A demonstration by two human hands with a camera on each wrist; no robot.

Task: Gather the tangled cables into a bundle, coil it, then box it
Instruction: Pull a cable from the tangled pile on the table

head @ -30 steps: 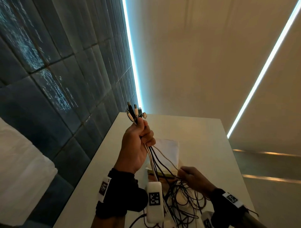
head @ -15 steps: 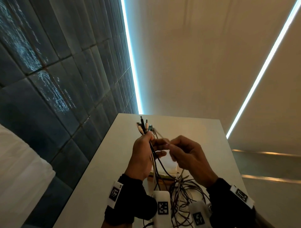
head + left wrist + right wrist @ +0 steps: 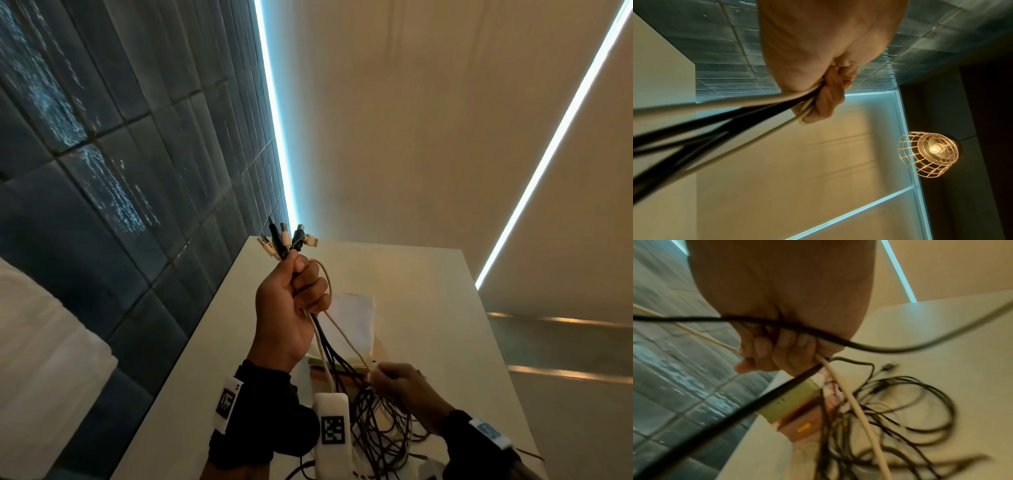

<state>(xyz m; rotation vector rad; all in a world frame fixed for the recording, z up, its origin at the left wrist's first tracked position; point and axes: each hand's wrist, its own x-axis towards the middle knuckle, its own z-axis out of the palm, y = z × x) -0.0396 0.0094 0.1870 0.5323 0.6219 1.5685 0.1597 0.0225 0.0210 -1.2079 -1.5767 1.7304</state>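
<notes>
My left hand [image 3: 286, 308] is raised above the tabletop [image 3: 428, 325], fingers curled tight round the gathered cables [image 3: 337, 359] just below their plug ends [image 3: 286, 240], which fan out above my fist. From that fist the black and cream strands run down to my right hand [image 3: 399, 387], whose fingers are curled round the strands lower down; the right wrist view shows at least one cream cable [image 3: 851, 402] and a black one passing through that grip, though blur keeps me from counting them. Below my right hand the rest of the cables lie in a loose tangle [image 3: 380, 431] on the tabletop, so I judge the gathering only partly done and the coiling not begun. The box [image 3: 793, 404] sits on the tabletop just beyond the tangle, with strands lying across it. The chief risk I see is in that tangle: if I draw my right hand down the strands and a loop has knotted, the pull could tighten the snarl instead of freeing it. One cream cable bows out in a loop [image 3: 327, 284] beside my left fingers, which suggests uneven slack; that one could slip lower than the others and spoil the bundle. Strands dragging over the box might also shift it or catch on its edge, and a plug end whipping free could slide off the tabletop.
</notes>
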